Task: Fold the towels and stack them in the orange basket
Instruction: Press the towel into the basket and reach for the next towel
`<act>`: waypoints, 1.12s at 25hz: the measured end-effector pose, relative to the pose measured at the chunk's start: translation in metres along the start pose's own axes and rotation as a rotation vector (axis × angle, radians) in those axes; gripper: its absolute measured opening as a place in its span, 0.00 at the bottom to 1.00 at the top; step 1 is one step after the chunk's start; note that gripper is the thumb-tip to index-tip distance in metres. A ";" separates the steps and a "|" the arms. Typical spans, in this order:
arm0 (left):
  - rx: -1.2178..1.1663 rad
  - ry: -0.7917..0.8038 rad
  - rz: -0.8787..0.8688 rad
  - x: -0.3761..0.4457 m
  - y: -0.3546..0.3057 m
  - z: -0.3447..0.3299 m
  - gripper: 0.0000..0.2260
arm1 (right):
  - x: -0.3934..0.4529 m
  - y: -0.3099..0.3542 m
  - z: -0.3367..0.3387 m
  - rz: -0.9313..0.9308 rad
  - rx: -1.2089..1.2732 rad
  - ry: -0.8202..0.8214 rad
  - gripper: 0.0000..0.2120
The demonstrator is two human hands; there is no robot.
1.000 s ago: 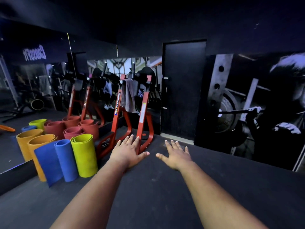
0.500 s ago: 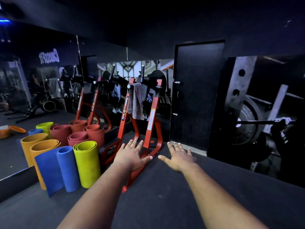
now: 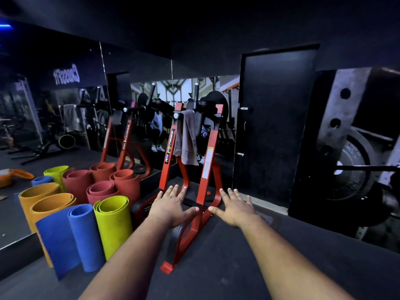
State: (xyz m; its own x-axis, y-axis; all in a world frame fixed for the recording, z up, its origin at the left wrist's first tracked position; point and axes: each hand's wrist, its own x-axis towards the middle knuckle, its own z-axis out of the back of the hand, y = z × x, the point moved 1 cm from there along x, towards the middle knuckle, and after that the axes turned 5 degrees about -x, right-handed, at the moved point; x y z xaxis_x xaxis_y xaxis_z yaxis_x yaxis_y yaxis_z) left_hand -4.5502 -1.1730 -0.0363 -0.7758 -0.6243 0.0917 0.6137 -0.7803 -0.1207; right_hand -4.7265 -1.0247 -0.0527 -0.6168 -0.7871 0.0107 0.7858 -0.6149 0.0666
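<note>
Head: towel (image 3: 186, 137) on red rack (image 3: 206, 167), beyond both open hands.

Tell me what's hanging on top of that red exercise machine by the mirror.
A grey-brown towel is draped over a handle of the red machine, hanging down between its uprights. Whatever lies under the towel is covered.

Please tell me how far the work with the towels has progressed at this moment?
Done: nothing visibly; no folded towel and no orange basket can be made out here. In hand: nothing; the left hand and right hand are open, stretched toward the red machine. Left: take the grey-brown towel hanging on it, fold it, stack it.
</note>
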 end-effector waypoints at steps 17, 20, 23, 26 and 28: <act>-0.012 0.028 0.097 0.322 0.116 -0.030 0.44 | 0.369 0.037 -0.010 0.082 -0.019 -0.004 0.46; -0.010 0.032 0.122 0.370 0.123 -0.032 0.44 | 0.426 0.035 -0.008 0.117 -0.028 0.012 0.46; -0.016 0.028 0.132 0.420 0.129 -0.030 0.44 | 0.483 0.034 -0.001 0.140 -0.027 0.001 0.44; -0.032 0.050 0.176 0.482 0.147 -0.042 0.45 | 0.554 0.037 -0.004 0.164 -0.032 -0.049 0.37; -0.042 0.064 0.197 0.518 0.162 -0.047 0.46 | 0.594 0.038 -0.005 0.155 -0.019 -0.074 0.27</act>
State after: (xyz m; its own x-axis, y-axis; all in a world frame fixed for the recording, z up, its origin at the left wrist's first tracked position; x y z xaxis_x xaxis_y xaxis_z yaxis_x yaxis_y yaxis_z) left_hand -4.8594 -1.6205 -0.0544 -0.6498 -0.7601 -0.0006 0.7490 -0.6402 -0.1711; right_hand -5.0624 -1.5160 -0.0488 -0.4892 -0.8672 0.0932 0.8721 -0.4877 0.0393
